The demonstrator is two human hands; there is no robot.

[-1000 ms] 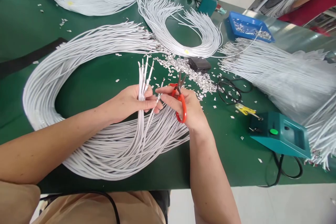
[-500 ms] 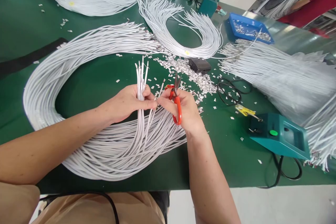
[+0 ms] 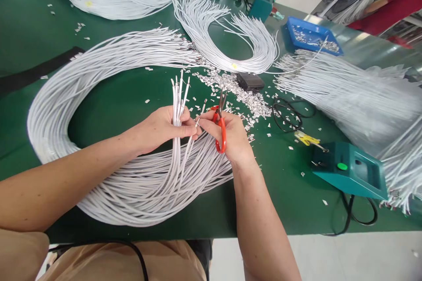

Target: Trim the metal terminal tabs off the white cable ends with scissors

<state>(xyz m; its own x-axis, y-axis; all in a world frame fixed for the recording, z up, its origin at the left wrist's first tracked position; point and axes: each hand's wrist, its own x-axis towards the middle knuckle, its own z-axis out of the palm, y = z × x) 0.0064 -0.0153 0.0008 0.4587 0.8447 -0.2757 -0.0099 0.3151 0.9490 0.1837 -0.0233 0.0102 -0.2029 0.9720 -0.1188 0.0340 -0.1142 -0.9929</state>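
Observation:
Several white cables (image 3: 177, 101) stand upright in my left hand (image 3: 165, 125), their stripped tips above the fingers. Its thumb and fingertips also pinch one cable end near my right hand. Red-handled scissors (image 3: 222, 129) are held in my right hand (image 3: 231, 136), blades pointing up and away. The right thumb and finger meet at that same cable end, close to the left fingertips. Below both hands lies a large looped bundle of white cables (image 3: 132, 193), from which the held ones rise.
Small silvery scraps (image 3: 250, 101) lie around a black block (image 3: 250, 82). More cable bundles (image 3: 356, 92) lie right and behind. A teal device (image 3: 352, 169) with a black cord sits at right, a blue tray (image 3: 313, 37) behind. Beyond the table is a person's red sleeve (image 3: 392, 9).
The right fingertips have separated slightly from the left ones, and a thin cable end now shows between them. The upright cables' tips lean and spread a little more to the right.

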